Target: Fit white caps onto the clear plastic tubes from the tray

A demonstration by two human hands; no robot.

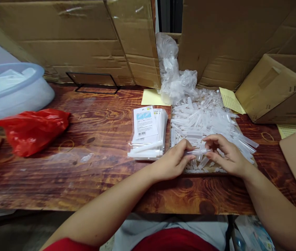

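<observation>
In the head view, the left hand (172, 161) pinches the clear tube (197, 152); the right fingers touch its right end, grip uncertain. It lies above the near part of the tube pile (195, 120), probably light, stiff, slippery, best held mid-barrel

A small packing workshop or similar hand-work station, by the look of it. A wood-grain table (106, 181) stands against tall cardboard sheets (71, 42). On it are a shallow tray heaped with loose translucent plastic tubes (197, 118), a stack of printed clear retail packets (148, 129), yellow sticker sheets (233, 100) and an open cardboard box (270, 87).
</observation>
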